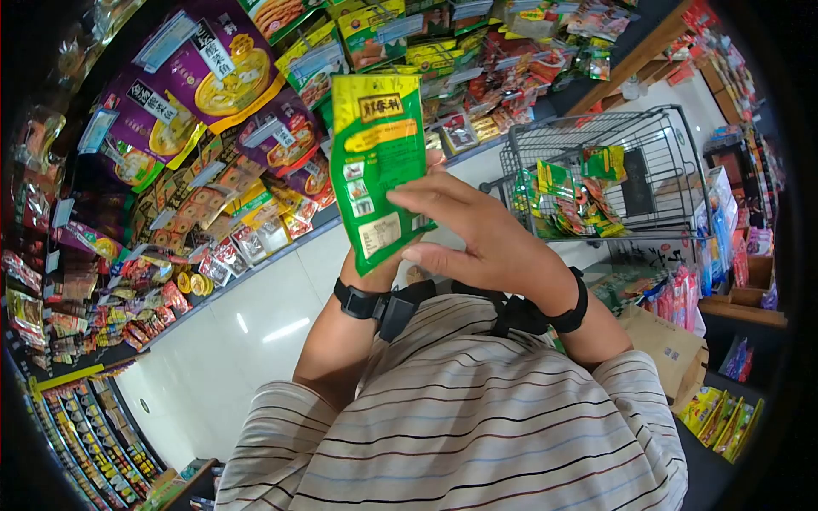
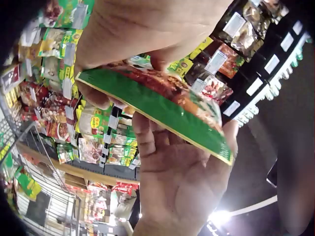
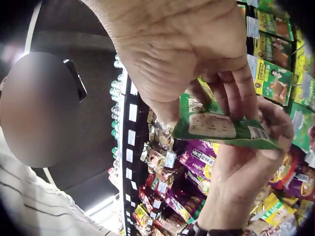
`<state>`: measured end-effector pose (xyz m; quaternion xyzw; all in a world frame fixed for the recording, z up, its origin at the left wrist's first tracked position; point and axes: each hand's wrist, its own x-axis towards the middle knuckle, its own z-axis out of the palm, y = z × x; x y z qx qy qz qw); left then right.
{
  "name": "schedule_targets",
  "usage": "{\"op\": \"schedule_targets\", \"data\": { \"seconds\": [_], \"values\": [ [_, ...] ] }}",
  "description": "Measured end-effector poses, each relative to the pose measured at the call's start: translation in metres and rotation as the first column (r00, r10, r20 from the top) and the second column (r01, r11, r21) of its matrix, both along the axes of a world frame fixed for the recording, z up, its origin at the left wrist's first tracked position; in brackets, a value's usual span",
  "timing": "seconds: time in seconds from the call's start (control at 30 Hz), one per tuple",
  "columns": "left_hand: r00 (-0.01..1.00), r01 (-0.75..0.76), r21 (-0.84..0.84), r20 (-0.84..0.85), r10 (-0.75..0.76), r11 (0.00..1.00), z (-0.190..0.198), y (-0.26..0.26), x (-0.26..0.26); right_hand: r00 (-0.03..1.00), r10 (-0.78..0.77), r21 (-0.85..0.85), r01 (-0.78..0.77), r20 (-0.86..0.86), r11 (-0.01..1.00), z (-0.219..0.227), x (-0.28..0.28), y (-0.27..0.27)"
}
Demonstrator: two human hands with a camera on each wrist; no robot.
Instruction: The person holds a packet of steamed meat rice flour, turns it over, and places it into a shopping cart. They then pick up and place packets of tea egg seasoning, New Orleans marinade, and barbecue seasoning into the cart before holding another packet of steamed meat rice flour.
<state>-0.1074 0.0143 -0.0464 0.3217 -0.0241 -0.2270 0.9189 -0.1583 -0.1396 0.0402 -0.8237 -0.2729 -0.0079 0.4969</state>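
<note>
A flat green-and-yellow food packet [image 1: 375, 153] is held up in front of the chest, its back with print, small photos and a white label facing the head camera. My left hand [image 2: 152, 29] grips the packet from behind; in the head view the packet hides most of it. Over the packet's lower right part lies my right hand [image 1: 481, 234], its index finger extended across the printed side and its thumb near the bottom edge. From the left wrist view, a food picture shows on the packet's other face.
Shelves at the left and ahead hold many hanging packets, including large purple soup pouches [image 1: 226, 72]. A wire shopping cart [image 1: 656, 136] with several green-and-yellow packets [image 1: 562, 187] stands at the right. Below it is a cardboard box [image 1: 660, 349].
</note>
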Motion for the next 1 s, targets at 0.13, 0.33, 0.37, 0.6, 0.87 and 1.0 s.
{"op": "schedule_targets", "data": {
  "seconds": [0.13,0.33,0.37,0.6,0.87,1.0],
  "values": [
    [0.991,0.05,-0.456,-0.089,-0.101,0.888,0.005,0.004,0.0,0.995,0.012,-0.138,0.001,0.094,0.991,0.004,-0.003,0.006],
    [0.986,0.06,-0.462,-0.109,-0.123,0.885,0.006,0.002,-0.003,0.989,0.039,-0.158,-0.016,0.14,0.987,0.003,-0.004,0.012],
    [0.984,0.056,-0.438,-0.131,-0.125,0.897,0.006,0.002,-0.003,0.987,0.042,-0.161,-0.017,0.157,0.987,0.002,-0.004,0.013],
    [0.984,0.031,-0.345,-0.153,-0.089,0.938,0.014,0.001,-0.004,0.973,0.051,-0.215,-0.002,0.223,0.977,0.001,0.0,0.017],
    [0.982,0.057,-0.41,-0.141,-0.126,0.91,0.013,-0.005,0.0,0.973,0.042,-0.22,0.01,0.228,0.975,0.003,0.004,0.016],
    [0.981,0.081,-0.425,-0.125,-0.147,0.902,0.02,-0.005,-0.001,0.97,0.044,-0.227,0.012,0.237,0.974,0.003,0.006,0.015]
  ]
}}
